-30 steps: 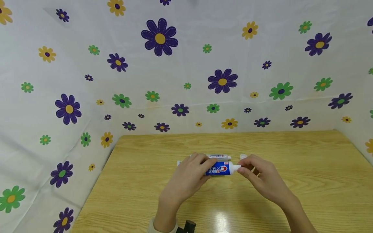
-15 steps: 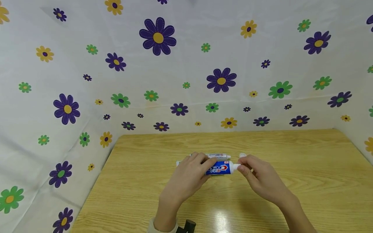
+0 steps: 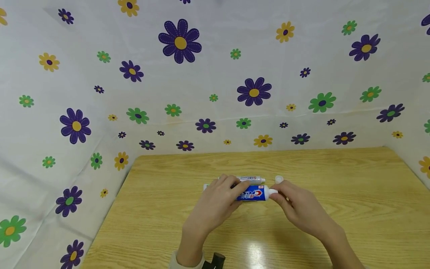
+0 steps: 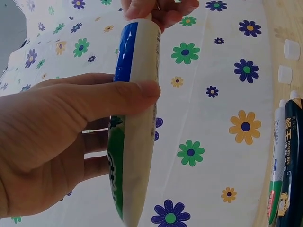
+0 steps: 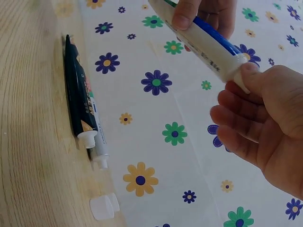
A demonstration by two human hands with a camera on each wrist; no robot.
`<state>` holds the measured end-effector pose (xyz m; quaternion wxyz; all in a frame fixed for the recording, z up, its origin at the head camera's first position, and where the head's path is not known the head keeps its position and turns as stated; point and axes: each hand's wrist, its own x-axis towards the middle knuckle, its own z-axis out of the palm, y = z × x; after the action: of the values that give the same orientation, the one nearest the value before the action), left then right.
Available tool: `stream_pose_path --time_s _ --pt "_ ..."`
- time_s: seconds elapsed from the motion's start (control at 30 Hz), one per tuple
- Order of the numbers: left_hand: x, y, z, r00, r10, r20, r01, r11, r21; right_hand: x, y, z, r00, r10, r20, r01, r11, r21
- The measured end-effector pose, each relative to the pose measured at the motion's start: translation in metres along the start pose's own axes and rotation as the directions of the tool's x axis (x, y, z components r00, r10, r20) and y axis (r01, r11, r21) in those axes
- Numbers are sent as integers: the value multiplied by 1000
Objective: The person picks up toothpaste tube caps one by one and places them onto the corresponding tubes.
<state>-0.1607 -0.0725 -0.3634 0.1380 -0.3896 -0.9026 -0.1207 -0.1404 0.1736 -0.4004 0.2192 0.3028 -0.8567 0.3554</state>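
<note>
A toothpaste tube (image 3: 252, 193) is held up off the wood-grain surface (image 3: 134, 224), lying crosswise between the two hands, its white end (image 5: 240, 81) toward the right hand (image 3: 304, 207). Its printed face is bright blue with white lettering and a red mark near the shoulder; the left wrist view shows green farther down and a plain off-white back, and the body is plump, narrowing toward the tail.

The left hand (image 3: 215, 201) has its grip closed round the middle, thumb across the back and fingers behind. The right hand's grip is pinched tight on the white end; the fingers cover it enough that I can't tell cap from bare nozzle.

On the surface, a dark tube (image 5: 79, 94) lies beside a slim pale tube (image 3: 251, 179), with two white caps (image 5: 102, 208) just beyond their tips. Flower-printed cloth (image 3: 201, 82) stands behind.
</note>
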Motion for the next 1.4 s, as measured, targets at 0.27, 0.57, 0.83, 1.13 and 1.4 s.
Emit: stream_pose_path --time_s 0.27,0.57,0.83,1.13,1.4 --pt "2 2 -1 993 -55 105 57 998 -15 1 4 7 986 -133 -101 126 990 -65" --pt "4 3 2 990 -76 120 73 997 33 0 -2 7 1000 11 -21 -13 997 -72" --pt "0 -2 1 997 -32 71 31 999 5 2 -1 5 998 36 -53 -34 999 39" --pt "0 -13 7 991 -76 111 100 969 -228 3 0 14 914 -146 -379 187 980 72" --pt "-18 -40 -3 968 -168 188 241 832 -500 5 -1 10 887 -109 -449 195 969 150"
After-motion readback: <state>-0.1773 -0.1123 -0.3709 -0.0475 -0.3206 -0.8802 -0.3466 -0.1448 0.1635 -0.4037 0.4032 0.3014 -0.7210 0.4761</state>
